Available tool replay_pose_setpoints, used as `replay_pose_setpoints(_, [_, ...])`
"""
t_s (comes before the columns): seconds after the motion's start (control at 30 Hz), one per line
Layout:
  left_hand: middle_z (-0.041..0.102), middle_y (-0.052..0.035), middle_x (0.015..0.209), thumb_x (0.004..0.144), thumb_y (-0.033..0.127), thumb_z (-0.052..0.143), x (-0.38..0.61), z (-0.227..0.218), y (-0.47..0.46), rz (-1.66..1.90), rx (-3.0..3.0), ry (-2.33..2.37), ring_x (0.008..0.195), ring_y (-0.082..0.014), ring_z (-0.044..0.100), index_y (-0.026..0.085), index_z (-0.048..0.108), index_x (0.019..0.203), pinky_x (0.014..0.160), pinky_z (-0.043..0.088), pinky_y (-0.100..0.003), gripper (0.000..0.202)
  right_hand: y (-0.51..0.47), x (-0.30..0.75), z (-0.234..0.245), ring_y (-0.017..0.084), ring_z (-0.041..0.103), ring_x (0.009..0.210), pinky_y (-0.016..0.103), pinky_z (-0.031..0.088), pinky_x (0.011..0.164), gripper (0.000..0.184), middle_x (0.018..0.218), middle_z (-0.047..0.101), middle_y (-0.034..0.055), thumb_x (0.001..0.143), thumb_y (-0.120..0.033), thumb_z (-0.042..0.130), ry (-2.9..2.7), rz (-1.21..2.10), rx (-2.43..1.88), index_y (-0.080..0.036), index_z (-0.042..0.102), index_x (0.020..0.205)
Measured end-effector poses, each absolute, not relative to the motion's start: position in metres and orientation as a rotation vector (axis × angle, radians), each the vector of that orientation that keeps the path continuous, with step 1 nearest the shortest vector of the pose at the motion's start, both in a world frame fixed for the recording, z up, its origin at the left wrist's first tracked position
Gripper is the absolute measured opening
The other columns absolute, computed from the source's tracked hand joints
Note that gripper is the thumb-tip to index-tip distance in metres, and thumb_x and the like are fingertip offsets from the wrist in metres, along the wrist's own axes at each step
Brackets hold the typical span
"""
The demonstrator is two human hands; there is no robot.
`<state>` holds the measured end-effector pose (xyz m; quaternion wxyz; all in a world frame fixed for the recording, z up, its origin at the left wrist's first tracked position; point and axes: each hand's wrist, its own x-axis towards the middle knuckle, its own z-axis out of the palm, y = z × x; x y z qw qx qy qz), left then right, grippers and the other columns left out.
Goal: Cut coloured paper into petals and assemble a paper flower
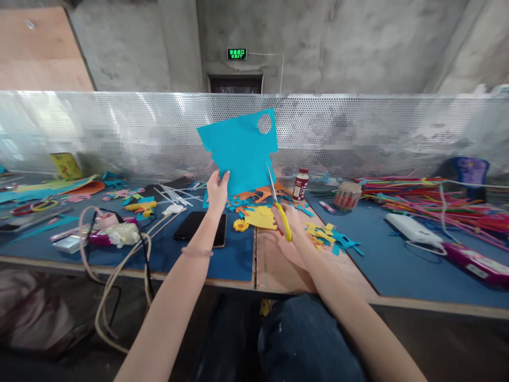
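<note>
My left hand (218, 190) pinches the lower left edge of a blue sheet (240, 151), held up above the table. The sheet has a round hole near its top right corner and notches in its sides. In my right hand (289, 218) is a pair of scissors (283, 215) with yellow handles. Their blades point up and lie at the sheet's lower right edge; whether they are cutting into it I cannot tell. Below the sheet lie yellow paper (260, 217), a yellow flower-shaped piece (240, 225) and several blue and orange scraps.
A black tablet (194, 227) lies under my left forearm. Left of it are cables, a yellow glue gun (143, 208) and red-and-yellow scissors (35, 207). A bottle (301, 184) stands behind my right hand. Colourful pipe cleaners (429, 204) and a purple power strip (475, 263) are at right.
</note>
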<state>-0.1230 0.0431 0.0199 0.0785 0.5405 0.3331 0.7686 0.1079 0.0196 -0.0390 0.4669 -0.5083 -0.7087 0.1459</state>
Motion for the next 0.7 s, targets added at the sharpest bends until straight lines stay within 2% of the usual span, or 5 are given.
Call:
replay_pose_setpoints(0.33, [0.065, -0.0061, 0.086, 0.081, 0.059, 0.055, -0.1243, 0.0192, 0.0433, 2.286, 1.618, 0.995, 0.078, -0.0180, 0.061, 0.019, 0.060, 0.088, 0.069, 0.049, -0.030, 0.041, 0.0287, 0.1078, -0.0462, 0.008, 0.037, 0.046, 0.021, 0.019, 0.041, 0.031, 0.056, 0.044, -0.0010, 0.075, -0.045, 0.051, -1.732, 0.351, -1.219, -0.019, 0.043, 0.061])
replay_pose_setpoints(0.5, [0.065, -0.0065, 0.089, 0.082, 0.059, 0.055, -0.1239, 0.0188, 0.0440, 2.278, 1.605, 0.988, 0.079, -0.0183, 0.062, 0.019, 0.060, 0.089, 0.069, 0.050, -0.030, 0.041, 0.0267, 0.1075, -0.0446, 0.008, 0.035, 0.046, 0.021, 0.019, 0.040, 0.031, 0.056, 0.042, -0.0018, 0.075, -0.045, 0.052, -1.729, 0.343, -1.225, -0.019, 0.045, 0.061])
replay_pose_setpoints(0.7, [0.064, -0.0055, 0.083, 0.081, 0.059, 0.056, -0.1244, 0.0186, 0.0446, 2.286, 1.586, 1.006, 0.074, -0.0173, 0.061, 0.019, 0.060, 0.087, 0.065, 0.048, -0.029, 0.040, 0.0230, 0.1064, -0.0414, 0.008, 0.036, 0.044, 0.020, 0.022, 0.038, 0.033, 0.056, 0.042, -0.0017, 0.076, -0.047, 0.053, -1.703, 0.384, -1.256, -0.018, 0.045, 0.061])
